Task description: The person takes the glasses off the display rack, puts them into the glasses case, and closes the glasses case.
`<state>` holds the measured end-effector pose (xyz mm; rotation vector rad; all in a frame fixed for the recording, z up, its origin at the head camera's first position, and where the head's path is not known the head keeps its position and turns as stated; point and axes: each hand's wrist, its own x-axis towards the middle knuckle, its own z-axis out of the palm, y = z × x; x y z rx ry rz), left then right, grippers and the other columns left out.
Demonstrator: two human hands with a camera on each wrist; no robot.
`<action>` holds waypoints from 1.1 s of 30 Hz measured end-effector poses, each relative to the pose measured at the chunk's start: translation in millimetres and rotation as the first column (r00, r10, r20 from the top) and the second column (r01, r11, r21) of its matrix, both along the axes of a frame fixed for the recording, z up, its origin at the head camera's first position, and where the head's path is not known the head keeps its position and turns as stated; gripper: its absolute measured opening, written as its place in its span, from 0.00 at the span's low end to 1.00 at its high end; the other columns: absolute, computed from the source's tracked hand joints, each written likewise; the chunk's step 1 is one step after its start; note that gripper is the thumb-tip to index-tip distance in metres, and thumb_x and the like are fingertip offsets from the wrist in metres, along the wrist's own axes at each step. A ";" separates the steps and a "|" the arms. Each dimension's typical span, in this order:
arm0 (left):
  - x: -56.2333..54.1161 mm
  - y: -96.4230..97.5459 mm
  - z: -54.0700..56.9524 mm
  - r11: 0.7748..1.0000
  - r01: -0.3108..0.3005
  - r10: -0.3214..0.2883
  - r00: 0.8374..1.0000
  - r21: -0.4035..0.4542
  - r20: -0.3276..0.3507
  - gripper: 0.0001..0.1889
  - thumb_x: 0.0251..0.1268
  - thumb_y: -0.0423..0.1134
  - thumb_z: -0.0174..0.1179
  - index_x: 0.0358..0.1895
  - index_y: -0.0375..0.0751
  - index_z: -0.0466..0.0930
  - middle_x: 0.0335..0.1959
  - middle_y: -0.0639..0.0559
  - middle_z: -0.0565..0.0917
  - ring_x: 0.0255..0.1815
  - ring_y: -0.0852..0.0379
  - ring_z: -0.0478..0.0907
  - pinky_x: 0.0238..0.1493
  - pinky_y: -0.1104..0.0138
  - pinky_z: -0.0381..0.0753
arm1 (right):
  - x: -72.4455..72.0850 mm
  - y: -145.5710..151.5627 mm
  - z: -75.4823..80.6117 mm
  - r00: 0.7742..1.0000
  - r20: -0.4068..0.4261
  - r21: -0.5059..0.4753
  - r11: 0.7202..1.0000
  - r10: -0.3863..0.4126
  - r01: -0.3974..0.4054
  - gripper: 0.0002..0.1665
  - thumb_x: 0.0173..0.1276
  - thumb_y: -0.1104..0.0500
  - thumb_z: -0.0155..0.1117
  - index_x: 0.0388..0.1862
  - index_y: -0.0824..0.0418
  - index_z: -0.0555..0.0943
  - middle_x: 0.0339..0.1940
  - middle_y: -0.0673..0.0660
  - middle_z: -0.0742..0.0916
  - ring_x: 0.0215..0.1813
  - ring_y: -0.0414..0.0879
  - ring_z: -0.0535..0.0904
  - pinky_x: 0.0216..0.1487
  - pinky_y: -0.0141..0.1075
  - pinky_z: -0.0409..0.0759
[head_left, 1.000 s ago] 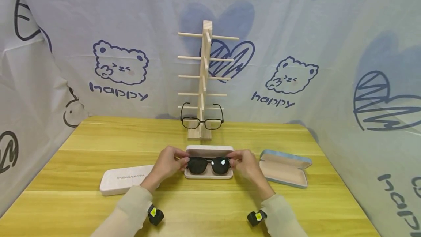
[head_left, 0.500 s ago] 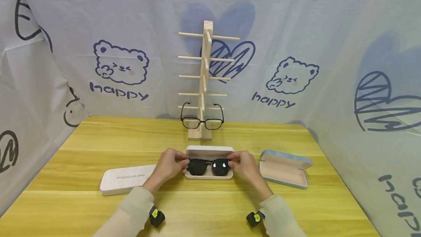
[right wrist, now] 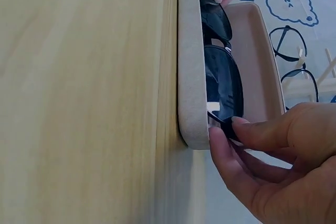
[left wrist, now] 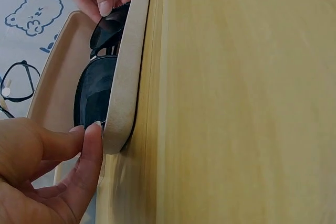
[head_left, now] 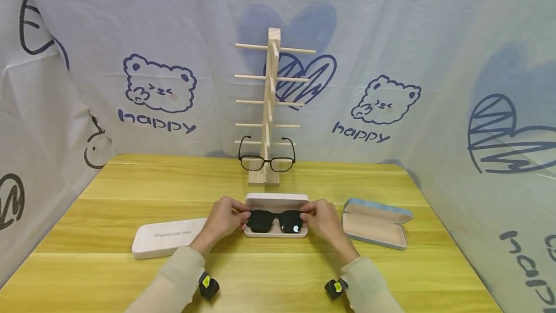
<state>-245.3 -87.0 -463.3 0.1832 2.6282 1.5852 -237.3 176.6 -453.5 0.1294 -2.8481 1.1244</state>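
Observation:
A pair of dark sunglasses sits partly inside an open white glasses case, lenses facing the front. My left hand pinches one end of the frame between thumb and fingers at the case's left end. At the other end, my right hand pinches the opposite corner of the frame. Both wrist views show the sunglasses between the raised lid and the near wall of the case. The temples are mostly hidden behind the lenses.
Behind the case stands a wooden glasses rack with black-rimmed eyeglasses on its lowest pegs. A closed white case with lettering lies left, partly behind the left wrist. An open blue case lies right. Printed cloth hangs behind the table.
The sunglasses have moved slightly down into the white case and their lenses have tilted, shifting the reflection lower. Both hands keep their pinch and have moved slightly with them.

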 end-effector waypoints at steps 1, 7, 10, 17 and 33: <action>0.2 -0.1 -0.4 1.000 0.000 0.000 1.000 -0.001 -0.004 0.07 0.67 0.26 0.66 0.43 0.28 0.90 0.26 0.44 0.88 0.20 0.56 0.84 0.23 0.70 0.82 | 0.0 -0.3 -0.4 1.000 0.004 -0.006 1.000 -0.004 0.004 0.05 0.66 0.69 0.72 0.39 0.66 0.92 0.43 0.61 0.93 0.32 0.42 0.87 0.29 0.29 0.83; 0.7 -0.1 0.2 1.000 -0.013 0.013 1.000 -0.026 -0.023 0.05 0.66 0.26 0.67 0.40 0.30 0.91 0.27 0.44 0.89 0.20 0.57 0.83 0.22 0.71 0.80 | -1.0 -0.1 -1.7 0.998 0.048 -0.064 0.997 -0.039 0.042 0.05 0.66 0.69 0.72 0.39 0.66 0.92 0.46 0.65 0.92 0.27 0.44 0.89 0.23 0.27 0.81; 0.1 -0.4 -0.2 0.999 -0.021 0.020 0.999 -0.034 -0.027 0.05 0.65 0.26 0.67 0.40 0.31 0.91 0.30 0.42 0.90 0.20 0.57 0.83 0.21 0.71 0.81 | -2.1 0.5 -1.9 0.997 0.054 -0.047 0.997 -0.057 0.059 0.04 0.66 0.67 0.73 0.38 0.65 0.92 0.45 0.64 0.93 0.26 0.44 0.89 0.22 0.28 0.82; -0.5 -1.1 -1.8 0.999 -0.026 0.023 0.998 -0.047 -0.050 0.05 0.64 0.26 0.68 0.39 0.32 0.92 0.34 0.41 0.91 0.20 0.57 0.84 0.21 0.72 0.82 | -3.8 1.3 -2.0 0.996 0.044 -0.014 0.997 -0.075 0.076 0.04 0.63 0.66 0.76 0.37 0.63 0.93 0.42 0.62 0.93 0.25 0.44 0.89 0.22 0.28 0.82; -0.5 0.3 -1.2 0.997 -0.049 0.047 0.998 -0.055 -0.038 0.07 0.60 0.22 0.67 0.39 0.31 0.91 0.32 0.42 0.90 0.20 0.57 0.84 0.22 0.69 0.85 | -4.4 2.9 -2.4 0.996 0.057 -0.006 0.998 -0.063 0.064 0.06 0.63 0.68 0.75 0.37 0.60 0.93 0.44 0.63 0.93 0.25 0.43 0.88 0.20 0.28 0.74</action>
